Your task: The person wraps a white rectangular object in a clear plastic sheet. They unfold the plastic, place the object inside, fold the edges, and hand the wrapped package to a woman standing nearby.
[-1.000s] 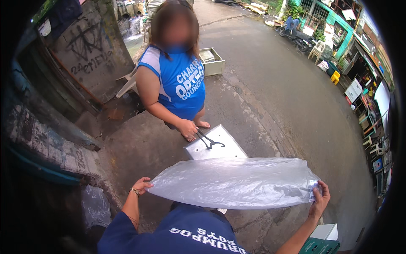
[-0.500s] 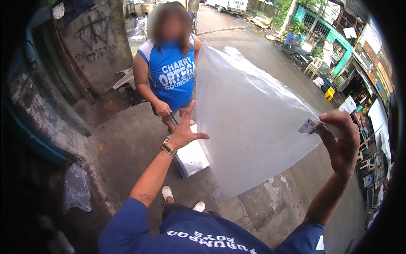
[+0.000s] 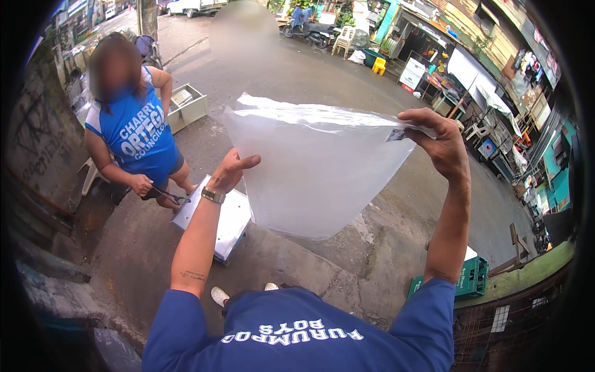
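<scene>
A large translucent plastic bag (image 3: 316, 180) hangs in front of me, wide at the top and narrower below, with bright creases along its upper edge. My right hand (image 3: 439, 139) pinches its upper right corner between thumb and fingers, beside a small printed label (image 3: 396, 134). At the bag's left edge is my left hand (image 3: 227, 172), thumb stretched out over the plastic and apart from the fingers. Whether it touches the bag I cannot tell. Below that wrist, a white box-like object (image 3: 230, 220) with a flat, shiny top stands on the ground.
On the left, a person in a blue shirt (image 3: 145, 139) holds a dark long-handled tool (image 3: 173, 197) over the white object. A pale open box (image 3: 189, 108) stands behind them. Green crates (image 3: 472, 278) sit at my right. Farther off are a motorbike (image 3: 313, 34), stacked chairs (image 3: 343, 40) and a yellow stool (image 3: 379, 66).
My view has swung to the right, so the person and white object sit farther left. The bag looks less spread and lower. My left hand's fingers are less spread than before.
</scene>
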`<act>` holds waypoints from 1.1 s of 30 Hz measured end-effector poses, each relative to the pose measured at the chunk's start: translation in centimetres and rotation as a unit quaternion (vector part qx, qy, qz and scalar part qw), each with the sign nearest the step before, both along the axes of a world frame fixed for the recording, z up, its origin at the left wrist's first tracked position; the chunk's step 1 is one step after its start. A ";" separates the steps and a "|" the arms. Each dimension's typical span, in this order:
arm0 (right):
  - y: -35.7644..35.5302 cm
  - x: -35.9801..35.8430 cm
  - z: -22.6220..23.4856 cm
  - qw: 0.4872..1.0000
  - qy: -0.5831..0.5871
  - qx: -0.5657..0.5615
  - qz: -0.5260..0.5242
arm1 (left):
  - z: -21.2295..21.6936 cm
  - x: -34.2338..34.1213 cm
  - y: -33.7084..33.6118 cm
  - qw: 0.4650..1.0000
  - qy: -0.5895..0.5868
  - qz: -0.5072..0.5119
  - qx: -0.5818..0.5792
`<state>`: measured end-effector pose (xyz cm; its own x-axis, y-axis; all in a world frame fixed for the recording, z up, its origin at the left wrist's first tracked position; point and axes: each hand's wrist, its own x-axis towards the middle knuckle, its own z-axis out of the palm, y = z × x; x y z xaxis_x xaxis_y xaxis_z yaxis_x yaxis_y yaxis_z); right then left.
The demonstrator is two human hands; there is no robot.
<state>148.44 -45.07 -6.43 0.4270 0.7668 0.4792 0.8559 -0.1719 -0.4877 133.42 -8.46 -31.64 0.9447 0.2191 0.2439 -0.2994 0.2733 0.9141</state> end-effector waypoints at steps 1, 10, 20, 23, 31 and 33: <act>-0.6 0.3 -0.6 1.000 0.003 0.000 -0.022 | 0.3 0.3 -0.3 1.000 -0.013 0.008 0.026; -2.4 0.4 -3.1 0.988 -0.004 -0.053 -0.142 | 6.5 -2.4 -4.0 0.958 -0.092 0.138 0.234; -1.0 -0.6 -3.3 0.959 0.149 0.216 0.112 | 8.4 -7.6 -3.0 0.833 -0.237 0.433 0.248; 1.4 -1.6 -7.1 0.861 0.337 0.281 0.258 | 9.7 -8.6 -3.2 0.786 -0.207 0.523 0.256; 8.4 7.0 -11.9 0.904 0.334 0.205 0.172 | 14.3 -8.7 3.9 0.589 -0.236 0.625 0.455; 8.9 6.8 -9.0 0.901 0.309 0.219 0.213 | 16.4 -10.0 3.0 0.516 -0.326 0.649 0.453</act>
